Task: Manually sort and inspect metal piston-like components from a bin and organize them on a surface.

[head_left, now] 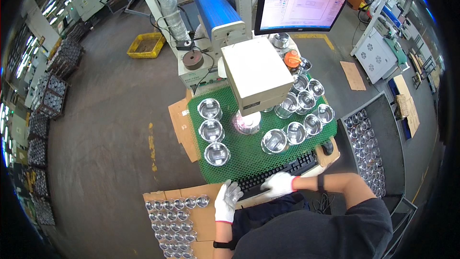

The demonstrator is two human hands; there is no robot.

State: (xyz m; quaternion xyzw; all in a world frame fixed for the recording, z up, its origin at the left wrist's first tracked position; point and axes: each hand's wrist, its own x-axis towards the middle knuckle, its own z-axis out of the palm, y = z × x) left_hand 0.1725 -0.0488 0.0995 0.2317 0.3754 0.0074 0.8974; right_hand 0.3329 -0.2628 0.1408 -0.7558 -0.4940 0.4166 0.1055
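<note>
My left hand [227,201], in a white knit glove, is beside the left end of the black keyboard [258,178]. Its fingers are loosely bent and apart, with nothing seen in them. My right hand [279,184], gloved too, reaches over the keyboard's front edge with fingers stretched out to the left. Beyond the keyboard lies a green mesh mat [239,156] bearing shiny metal pistons. Three stand in a column on the left, the nearest piston [217,154] among them. Under the white box-shaped machine head [258,74], a piston [247,122] glows pinkish. More pistons [296,133] stand on the right.
A monitor [304,2] is at the back right, a blue machine body [215,7] behind the head. Cardboard [206,230] on the left holds rows of pistons. A grey bin [397,163] of pistons stands right, near a black mouse [327,147]. An orange-capped bottle [292,59] is farther back.
</note>
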